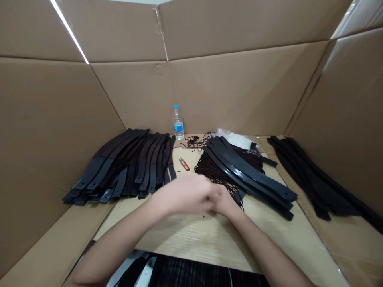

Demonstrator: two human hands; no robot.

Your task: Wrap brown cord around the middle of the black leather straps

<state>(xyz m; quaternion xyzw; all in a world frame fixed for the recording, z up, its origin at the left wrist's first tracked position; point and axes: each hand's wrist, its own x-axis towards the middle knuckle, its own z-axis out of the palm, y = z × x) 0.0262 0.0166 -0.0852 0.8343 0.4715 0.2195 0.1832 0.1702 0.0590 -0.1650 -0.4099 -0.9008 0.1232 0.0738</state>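
My left hand (190,193) and my right hand (224,200) meet over the middle of the table, both closed with fingers curled together. They are a little blurred, and whatever they hold is hidden between them. Just beyond my right hand lies a bundle of dark brown cord (206,169), with several glossy black curved strips (254,167) resting on top of it. A small pair of red-handled thread snips (184,164) lies past my left hand. To the left, many black strips (119,167) are spread in an overlapping row.
Cardboard walls (221,91) enclose the light wooden table (185,239). A water bottle (178,125) with a blue cap stands at the back. Beside it are loose cord pieces (196,141) and a clear plastic bag (236,139). Black fabric-like strips (314,187) lie along the right side.
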